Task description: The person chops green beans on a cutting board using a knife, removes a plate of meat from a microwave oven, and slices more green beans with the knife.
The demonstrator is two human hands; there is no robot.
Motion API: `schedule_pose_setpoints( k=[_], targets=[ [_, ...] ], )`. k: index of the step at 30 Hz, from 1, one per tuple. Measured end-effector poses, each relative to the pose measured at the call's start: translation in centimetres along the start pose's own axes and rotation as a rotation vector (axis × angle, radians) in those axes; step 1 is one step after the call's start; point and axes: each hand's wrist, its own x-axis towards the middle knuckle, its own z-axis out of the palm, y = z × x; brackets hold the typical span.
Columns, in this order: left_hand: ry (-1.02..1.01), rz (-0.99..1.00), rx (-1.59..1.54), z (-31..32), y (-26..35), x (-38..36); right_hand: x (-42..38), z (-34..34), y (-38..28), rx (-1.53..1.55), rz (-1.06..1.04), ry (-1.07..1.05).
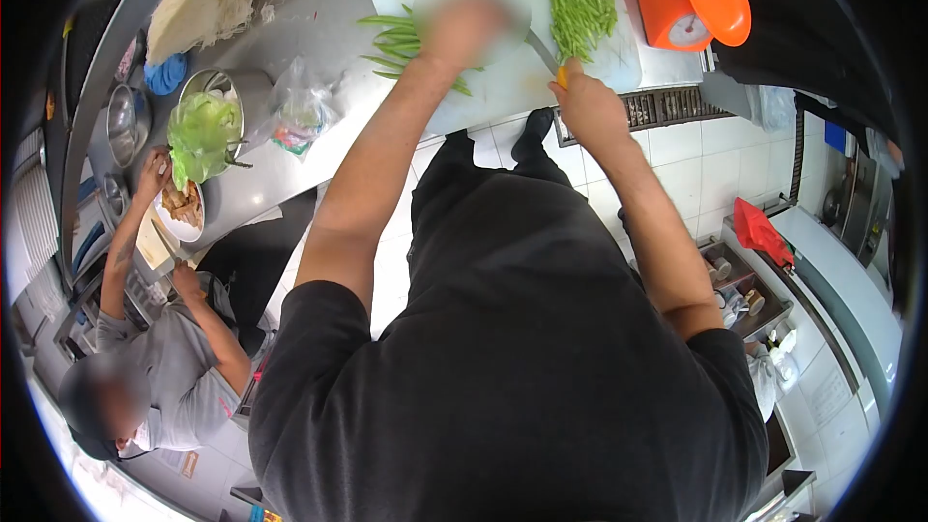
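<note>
My right hand [592, 106] is closed round the yellow handle of a knife [543, 52], whose blade points up and left over the white cutting board [507, 97]. A blurred patch covers my left hand [466, 27] on the board, hiding its fingers and anything in them. Long whole green beans [394, 43] lie beside and partly beneath that hand and wrist. Right of the blade is a heap of cut green beans [582, 14].
An orange kitchen scale [669, 10] stands right of the board. Leftward on the steel counter are a plastic bag [298, 101], a metal pot [253, 101] with lettuce [203, 130] and pale noodles [208, 0]. A co-worker [174, 358] in grey holds a knife at lower left.
</note>
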Motion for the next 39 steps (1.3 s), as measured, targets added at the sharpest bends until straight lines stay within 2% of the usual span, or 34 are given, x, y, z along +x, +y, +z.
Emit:
schedule_pose_setpoints(
  k=[3,9,12,18,22,27,33,39],
  targets=[
    [0.013,-0.002,-0.020,0.2,-0.3,-0.1,1.5,2.0,0.3,0.035,-0.047,0.091],
    [-0.024,-0.038,-0.008,0.0,-0.3,-0.3,0.0,-1.6,-1.0,-0.004,-0.046,-0.015],
    [-0.007,-0.067,-0.053,0.1,-0.5,-0.4,1.7,1.3,-0.8,0.068,-0.060,0.056],
    [-0.048,-0.086,-0.014,-0.1,-0.7,0.0,1.5,-0.7,-1.5,0.024,-0.114,0.055],
    [0.010,-0.074,-0.072,0.3,-0.7,-0.5,2.9,1.4,-1.8,0.048,-0.083,0.061],
    [0.034,-0.064,-0.056,0.1,-1.0,-0.3,2.7,-0.4,-1.9,0.068,-0.135,0.082],
    [0.094,-0.008,0.020,0.2,-1.3,-0.6,3.8,1.4,-2.9,0.085,-0.052,0.088],
    [0.060,-0.029,0.005,-0.2,-1.6,-0.2,2.3,-0.7,-2.3,0.060,-0.121,0.080]
  ],
)
